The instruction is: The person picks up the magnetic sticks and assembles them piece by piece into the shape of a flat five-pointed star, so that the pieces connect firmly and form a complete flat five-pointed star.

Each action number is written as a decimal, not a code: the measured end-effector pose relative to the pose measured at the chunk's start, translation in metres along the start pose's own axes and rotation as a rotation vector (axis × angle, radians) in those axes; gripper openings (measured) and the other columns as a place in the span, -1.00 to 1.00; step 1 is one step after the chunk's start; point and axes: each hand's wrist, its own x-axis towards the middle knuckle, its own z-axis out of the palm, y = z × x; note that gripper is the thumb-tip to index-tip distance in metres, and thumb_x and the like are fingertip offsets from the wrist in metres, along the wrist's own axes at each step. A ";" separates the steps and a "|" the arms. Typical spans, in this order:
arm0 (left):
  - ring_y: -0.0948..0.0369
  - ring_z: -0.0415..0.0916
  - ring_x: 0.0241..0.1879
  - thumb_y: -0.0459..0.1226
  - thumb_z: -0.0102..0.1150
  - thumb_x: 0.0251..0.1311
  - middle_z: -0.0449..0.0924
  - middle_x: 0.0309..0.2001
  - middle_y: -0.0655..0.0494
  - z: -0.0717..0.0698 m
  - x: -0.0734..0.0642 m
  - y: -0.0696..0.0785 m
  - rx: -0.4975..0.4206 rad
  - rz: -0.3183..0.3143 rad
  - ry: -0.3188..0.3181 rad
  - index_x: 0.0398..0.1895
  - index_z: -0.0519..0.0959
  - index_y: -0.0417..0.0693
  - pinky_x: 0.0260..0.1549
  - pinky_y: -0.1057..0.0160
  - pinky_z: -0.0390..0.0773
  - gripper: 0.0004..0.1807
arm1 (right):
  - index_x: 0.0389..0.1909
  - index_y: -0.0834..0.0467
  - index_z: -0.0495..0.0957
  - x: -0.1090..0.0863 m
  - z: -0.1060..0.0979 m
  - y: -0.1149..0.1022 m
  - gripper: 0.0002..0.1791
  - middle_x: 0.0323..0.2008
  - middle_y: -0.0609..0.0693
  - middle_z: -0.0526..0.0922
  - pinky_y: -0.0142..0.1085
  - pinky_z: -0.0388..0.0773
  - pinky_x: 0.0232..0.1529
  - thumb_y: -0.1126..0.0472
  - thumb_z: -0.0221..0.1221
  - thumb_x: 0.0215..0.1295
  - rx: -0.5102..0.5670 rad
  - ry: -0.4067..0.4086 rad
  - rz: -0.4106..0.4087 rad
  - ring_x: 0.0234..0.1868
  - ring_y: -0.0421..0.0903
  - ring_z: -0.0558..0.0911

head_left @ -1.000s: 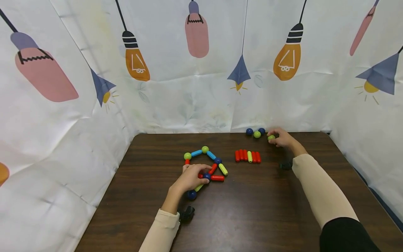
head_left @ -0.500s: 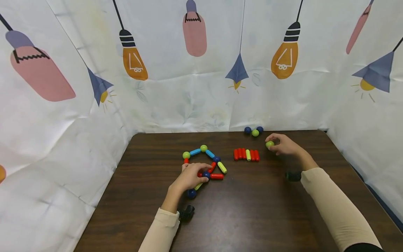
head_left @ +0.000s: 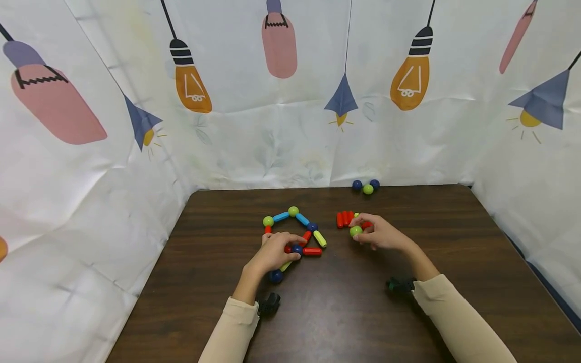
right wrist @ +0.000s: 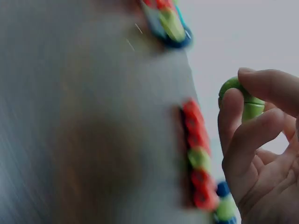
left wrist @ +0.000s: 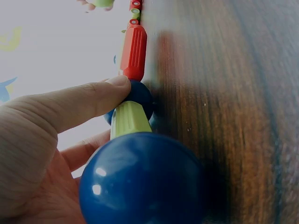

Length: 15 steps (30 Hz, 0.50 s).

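A chain of coloured rods joined by balls lies on the brown table, bent into a rough ring with side branches. My left hand (head_left: 272,252) lies over its near side, thumb and fingers about a blue ball (head_left: 297,249); in the left wrist view the thumb tip presses this ball. From it a red rod (head_left: 312,251) points right, and a yellow-green rod (left wrist: 128,119) leads to a nearer blue ball (left wrist: 140,179). My right hand (head_left: 383,234) pinches a green ball (head_left: 355,231) above the table, right of the ring. Part of the ring is hidden under my left hand.
Behind my right hand lies a row of loose red rods (head_left: 345,219) with one yellow-green rod among them, partly covered. Two blue balls and a green ball (head_left: 368,189) rest at the table's far edge, before a patterned cloth (head_left: 227,146).
My right hand has brought the green ball from the table's far right edge leftward and nearer, to in front of the rod row. The left hand stays on the chain.
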 end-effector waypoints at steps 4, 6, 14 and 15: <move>0.12 0.57 0.11 -0.16 0.44 0.23 0.70 0.10 0.21 0.000 -0.001 0.000 0.001 0.005 0.002 0.19 0.68 0.28 0.13 -0.13 0.11 -0.57 | 0.16 0.19 0.48 0.008 0.029 -0.005 -0.61 0.05 0.20 0.50 -0.29 0.56 -0.55 0.19 0.30 0.40 -0.007 -0.054 -0.001 -0.45 -0.01 0.59; 0.11 0.57 0.11 -0.16 0.43 0.23 0.69 0.11 0.21 0.000 -0.001 0.000 0.003 0.007 0.004 0.18 0.68 0.27 0.13 -0.13 0.12 -0.58 | 0.16 0.18 0.47 0.012 0.040 -0.006 -0.62 0.04 0.22 0.49 -0.29 0.56 -0.55 0.20 0.30 0.40 0.005 -0.077 -0.003 -0.45 -0.02 0.58; 0.09 0.56 0.13 -0.15 0.42 0.24 0.69 0.12 0.18 0.000 0.000 0.002 0.001 0.003 -0.001 0.16 0.69 0.27 0.13 -0.15 0.12 -0.60 | 0.12 0.17 0.41 0.020 0.063 -0.010 -0.62 0.02 0.19 0.48 -0.28 0.59 -0.56 0.22 0.30 0.38 0.056 -0.115 0.051 -0.55 -0.08 0.56; 0.09 0.56 0.13 -0.15 0.42 0.24 0.68 0.11 0.17 0.000 0.000 0.002 0.001 -0.001 -0.003 0.16 0.69 0.27 0.14 -0.15 0.11 -0.60 | 0.11 0.17 0.40 0.020 0.065 -0.009 -0.62 0.02 0.18 0.48 -0.28 0.59 -0.56 0.23 0.30 0.38 0.059 -0.112 0.057 -0.54 -0.08 0.56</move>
